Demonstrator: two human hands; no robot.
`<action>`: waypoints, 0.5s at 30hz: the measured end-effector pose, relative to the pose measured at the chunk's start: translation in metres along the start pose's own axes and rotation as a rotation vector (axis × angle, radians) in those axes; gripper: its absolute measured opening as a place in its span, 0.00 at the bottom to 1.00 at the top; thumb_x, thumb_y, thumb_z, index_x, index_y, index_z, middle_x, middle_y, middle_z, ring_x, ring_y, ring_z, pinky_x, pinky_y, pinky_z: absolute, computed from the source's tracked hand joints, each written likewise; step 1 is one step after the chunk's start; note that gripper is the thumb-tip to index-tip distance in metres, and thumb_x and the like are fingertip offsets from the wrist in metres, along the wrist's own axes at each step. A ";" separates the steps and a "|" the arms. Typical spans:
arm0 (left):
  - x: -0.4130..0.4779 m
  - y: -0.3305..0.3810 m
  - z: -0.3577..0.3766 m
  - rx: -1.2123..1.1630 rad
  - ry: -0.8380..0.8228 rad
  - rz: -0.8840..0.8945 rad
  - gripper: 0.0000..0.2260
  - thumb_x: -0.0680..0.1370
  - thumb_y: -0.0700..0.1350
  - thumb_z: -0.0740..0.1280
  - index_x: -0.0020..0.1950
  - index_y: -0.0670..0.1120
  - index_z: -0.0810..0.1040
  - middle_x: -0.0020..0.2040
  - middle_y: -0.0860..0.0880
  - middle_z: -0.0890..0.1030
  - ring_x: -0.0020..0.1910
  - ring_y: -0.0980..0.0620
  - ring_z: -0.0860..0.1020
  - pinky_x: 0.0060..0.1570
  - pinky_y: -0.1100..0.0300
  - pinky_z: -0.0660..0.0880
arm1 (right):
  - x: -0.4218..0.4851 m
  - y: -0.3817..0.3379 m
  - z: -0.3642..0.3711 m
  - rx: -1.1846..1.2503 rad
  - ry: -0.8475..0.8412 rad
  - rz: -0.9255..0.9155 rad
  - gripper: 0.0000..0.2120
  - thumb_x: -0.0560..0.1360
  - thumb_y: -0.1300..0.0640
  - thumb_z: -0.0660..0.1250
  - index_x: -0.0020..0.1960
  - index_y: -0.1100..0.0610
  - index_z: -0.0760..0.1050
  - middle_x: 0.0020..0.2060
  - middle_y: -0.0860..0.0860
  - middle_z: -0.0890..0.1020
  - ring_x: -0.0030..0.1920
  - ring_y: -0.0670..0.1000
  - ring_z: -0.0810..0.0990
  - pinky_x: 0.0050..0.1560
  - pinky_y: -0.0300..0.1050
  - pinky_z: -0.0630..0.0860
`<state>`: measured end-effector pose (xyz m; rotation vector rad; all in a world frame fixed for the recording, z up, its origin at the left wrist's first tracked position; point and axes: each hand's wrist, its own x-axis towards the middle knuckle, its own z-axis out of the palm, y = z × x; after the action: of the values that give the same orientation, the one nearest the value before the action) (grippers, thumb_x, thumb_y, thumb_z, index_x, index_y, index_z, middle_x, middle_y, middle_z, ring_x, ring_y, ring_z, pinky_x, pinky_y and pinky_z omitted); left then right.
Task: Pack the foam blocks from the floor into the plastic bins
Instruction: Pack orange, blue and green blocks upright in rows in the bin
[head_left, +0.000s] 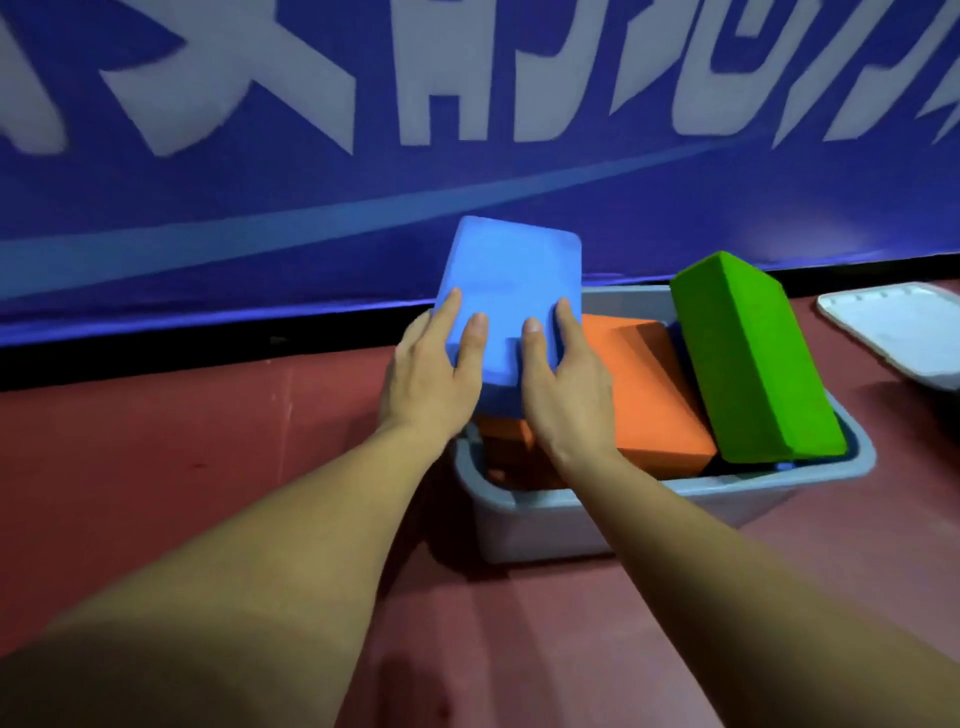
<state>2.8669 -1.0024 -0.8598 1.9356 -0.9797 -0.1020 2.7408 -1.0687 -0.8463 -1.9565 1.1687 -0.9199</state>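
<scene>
Head view: left hand (426, 374) and right hand (566, 384), grip apart, press blue block (514, 260), long axis tilted away

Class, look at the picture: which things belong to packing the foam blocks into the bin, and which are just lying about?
Part of the job:
blue block, with the left hand and right hand on it; orange block; green block; grey bin.

Just lying about:
white tray on the floor; blue banner behind.
</scene>
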 end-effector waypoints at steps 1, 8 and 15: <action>-0.001 -0.011 -0.016 0.013 0.039 0.008 0.37 0.74 0.71 0.48 0.77 0.55 0.69 0.76 0.49 0.71 0.73 0.48 0.70 0.70 0.56 0.66 | -0.003 -0.012 0.012 0.016 -0.014 -0.045 0.29 0.84 0.40 0.56 0.82 0.52 0.61 0.78 0.51 0.68 0.77 0.53 0.66 0.74 0.45 0.60; -0.066 -0.119 -0.135 0.279 0.206 -0.165 0.34 0.76 0.70 0.48 0.78 0.57 0.66 0.74 0.49 0.71 0.71 0.45 0.72 0.67 0.51 0.69 | -0.076 -0.057 0.143 0.049 -0.335 -0.187 0.31 0.83 0.36 0.54 0.82 0.48 0.58 0.77 0.58 0.68 0.76 0.58 0.66 0.76 0.52 0.62; -0.142 -0.217 -0.109 0.422 -0.060 -0.340 0.27 0.82 0.63 0.53 0.81 0.59 0.59 0.77 0.49 0.66 0.72 0.43 0.70 0.68 0.50 0.68 | -0.150 0.028 0.207 -0.095 -0.595 -0.029 0.30 0.83 0.36 0.54 0.82 0.44 0.56 0.77 0.59 0.66 0.75 0.59 0.68 0.74 0.49 0.63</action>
<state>2.9468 -0.7776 -1.0081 2.4912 -0.7412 -0.1576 2.8477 -0.9038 -1.0126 -2.1181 0.8436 -0.2540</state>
